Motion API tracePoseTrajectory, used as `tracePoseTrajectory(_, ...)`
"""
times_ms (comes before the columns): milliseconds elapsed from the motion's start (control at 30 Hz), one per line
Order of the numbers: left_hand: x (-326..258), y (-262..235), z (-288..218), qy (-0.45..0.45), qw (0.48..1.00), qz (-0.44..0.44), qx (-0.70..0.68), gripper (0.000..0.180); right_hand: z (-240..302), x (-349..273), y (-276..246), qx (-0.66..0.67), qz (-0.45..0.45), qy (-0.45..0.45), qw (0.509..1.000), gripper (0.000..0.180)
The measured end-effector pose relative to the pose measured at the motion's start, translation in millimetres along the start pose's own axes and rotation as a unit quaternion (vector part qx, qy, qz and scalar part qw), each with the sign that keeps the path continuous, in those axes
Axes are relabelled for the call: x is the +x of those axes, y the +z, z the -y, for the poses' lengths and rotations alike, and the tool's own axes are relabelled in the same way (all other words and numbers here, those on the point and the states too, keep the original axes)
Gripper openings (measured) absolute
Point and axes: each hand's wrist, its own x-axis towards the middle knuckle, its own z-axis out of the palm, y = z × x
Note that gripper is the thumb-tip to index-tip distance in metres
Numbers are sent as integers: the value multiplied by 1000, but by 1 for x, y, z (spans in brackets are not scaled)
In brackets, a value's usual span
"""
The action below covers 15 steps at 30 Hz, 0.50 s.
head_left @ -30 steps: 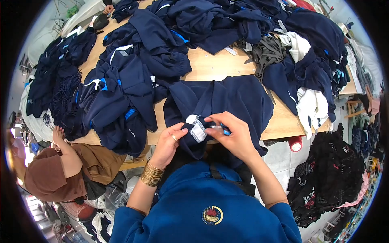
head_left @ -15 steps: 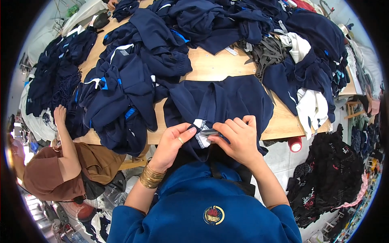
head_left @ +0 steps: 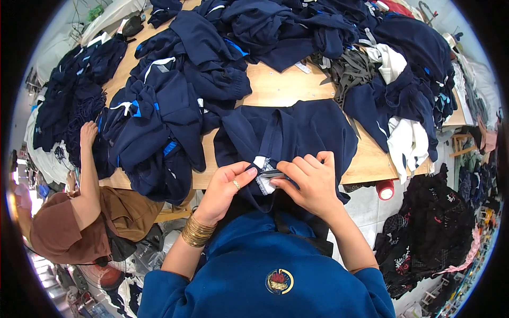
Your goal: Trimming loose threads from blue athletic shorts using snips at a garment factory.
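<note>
A navy garment (head_left: 318, 124) lies at the table's near edge, part of it hanging over toward me. My left hand (head_left: 220, 193) pinches its seam between thumb and fingers, beside a white patch (head_left: 264, 184) with stitching along it. In my right hand (head_left: 310, 183), thumb and fingers close on small grey metal thread snips (head_left: 272, 173). The blades point left and lie against the seam next to the white patch; their rear end is hidden in my hand.
Piles of navy garments (head_left: 154, 122) cover much of the wooden table (head_left: 275, 85). Grey strips (head_left: 347, 74) and white cloth (head_left: 408, 143) lie to the right. A co-worker in brown (head_left: 58, 228) reaches in at the left. Black patterned fabric (head_left: 424, 238) is heaped at the lower right.
The co-worker's hand at the left has moved up and to the right along the navy pile. My hands, the snips and the garment have barely shifted.
</note>
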Motion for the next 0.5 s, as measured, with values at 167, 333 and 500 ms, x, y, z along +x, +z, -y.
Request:
tracePoseTrajectory(167, 0, 0, 0, -4, 1000, -4, -15, 20, 1, -1, -2, -4, 6, 4, 1000, 21)
tracePoseTrajectory(333, -1, 2, -1, -22, 999, -14, -45, 20, 1, -1, -2, -10, 11, 3, 1000, 21)
tracePoseTrajectory(500, 0, 0, 4, -15, 1000, -3, -26, 22, 2, -1, 0, 1, 6, 8, 1000, 20)
